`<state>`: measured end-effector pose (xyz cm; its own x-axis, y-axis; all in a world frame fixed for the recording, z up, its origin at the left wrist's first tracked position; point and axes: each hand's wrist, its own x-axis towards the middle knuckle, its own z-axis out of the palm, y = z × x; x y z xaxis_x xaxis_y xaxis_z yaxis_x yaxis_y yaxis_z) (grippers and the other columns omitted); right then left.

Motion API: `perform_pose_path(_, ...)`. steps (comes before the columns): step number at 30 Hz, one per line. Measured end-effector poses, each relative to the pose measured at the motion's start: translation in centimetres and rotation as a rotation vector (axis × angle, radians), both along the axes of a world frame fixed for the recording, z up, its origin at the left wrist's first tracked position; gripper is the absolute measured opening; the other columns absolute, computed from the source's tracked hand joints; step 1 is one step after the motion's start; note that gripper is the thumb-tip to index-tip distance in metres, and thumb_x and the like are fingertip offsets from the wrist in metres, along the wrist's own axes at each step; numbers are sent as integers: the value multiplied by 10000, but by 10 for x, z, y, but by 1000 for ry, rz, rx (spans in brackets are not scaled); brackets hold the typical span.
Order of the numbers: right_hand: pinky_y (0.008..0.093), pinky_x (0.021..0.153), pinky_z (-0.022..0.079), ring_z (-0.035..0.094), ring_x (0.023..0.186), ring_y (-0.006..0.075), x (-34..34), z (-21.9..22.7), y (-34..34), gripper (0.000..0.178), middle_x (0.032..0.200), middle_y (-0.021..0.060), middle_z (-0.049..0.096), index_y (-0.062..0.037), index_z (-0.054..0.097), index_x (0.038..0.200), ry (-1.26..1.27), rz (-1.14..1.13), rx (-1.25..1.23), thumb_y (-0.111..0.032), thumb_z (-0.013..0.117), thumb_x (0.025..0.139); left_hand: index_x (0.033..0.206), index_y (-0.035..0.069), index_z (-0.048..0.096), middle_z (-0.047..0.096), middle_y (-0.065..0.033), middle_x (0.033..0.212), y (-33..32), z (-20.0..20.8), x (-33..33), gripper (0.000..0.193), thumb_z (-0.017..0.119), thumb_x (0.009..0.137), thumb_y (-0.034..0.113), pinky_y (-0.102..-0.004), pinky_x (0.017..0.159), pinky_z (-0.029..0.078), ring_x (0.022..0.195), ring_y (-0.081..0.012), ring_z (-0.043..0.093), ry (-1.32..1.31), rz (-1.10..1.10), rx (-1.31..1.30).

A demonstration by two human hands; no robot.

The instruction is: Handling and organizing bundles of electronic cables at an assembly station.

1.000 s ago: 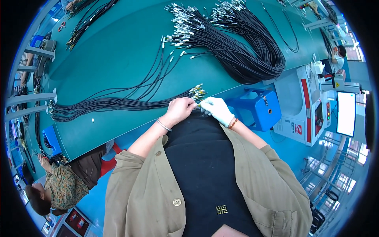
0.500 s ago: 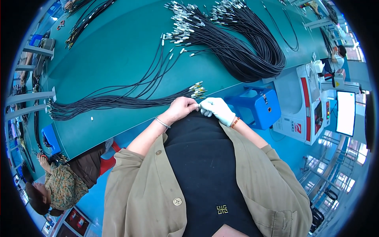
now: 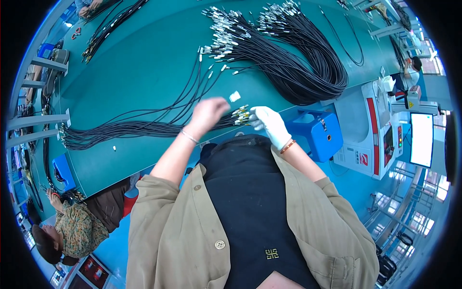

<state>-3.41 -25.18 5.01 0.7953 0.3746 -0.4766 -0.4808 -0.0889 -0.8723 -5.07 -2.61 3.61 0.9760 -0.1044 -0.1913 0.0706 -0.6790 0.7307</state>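
Right at the near table edge: a fanned cluster of metal-tipped cable ends (image 3: pixel 239 115), pinched together by the gloved right hand (image 3: pixel 269 124), fingers closed around the bunch. Trailing left from there along the near edge, a long bundle of thin black cables (image 3: pixel 120 130), limp and light by the look of it, likely to sag and tangle if lifted mid-length; best taken close behind the stiff connectors, probably small and easy to bend. Just left of the tips, the bare left hand (image 3: pixel 208 113), blurred, lifted above the cables; curled, but cannot tell whether anything sits in it. Just beyond, a small white tag (image 3: pixel 235 96) lying on the green table (image 3: pixel 144 67). Farther right, a big looped coil of black cables (image 3: pixel 298 67). Beside the right wrist, a blue bin (image 3: pixel 320 135).
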Motion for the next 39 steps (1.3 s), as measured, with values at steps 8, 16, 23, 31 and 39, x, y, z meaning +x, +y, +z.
perform_pose_path(8,213,607,439,538,678,108,7,-13,-16,290,849,62,582,-10,553,1019,110,11,-36,-260,513,877,1336,36,228,253,-160,1361,38,-76,54,714,645,760,96,-320,957,368,1184,-273,405,-371,591,-422)
perform_pose_path(16,211,518,420,509,610,98,1,-17,-27,278,762,29,565,-29,562,998,3,-2,-59,-270,528,863,660,95,587,562,-135,720,-30,-73,30,83,565,686,170,-430,592,422,683,-329,530,-401,175,-57)
perform_pose_path(23,226,522,462,551,625,125,3,-38,-29,295,807,69,583,-16,537,1019,77,161,-33,-261,545,856,700,123,605,607,-47,728,-54,-110,3,183,718,601,229,-381,620,447,743,-248,587,11,54,70)
perform_pose_path(31,212,514,461,556,618,121,24,-25,-10,357,839,96,590,25,509,1082,-94,226,-182,-242,552,850,678,103,611,623,-40,712,-36,-81,1,266,779,541,257,-355,598,462,692,-219,600,11,38,-335)
perform_pose_path(39,215,522,459,565,642,115,29,1,26,373,901,101,596,37,496,1122,-303,508,-289,-208,554,847,696,97,621,616,-70,808,-53,-119,0,282,785,532,258,-378,622,461,747,-257,595,-209,103,-90)
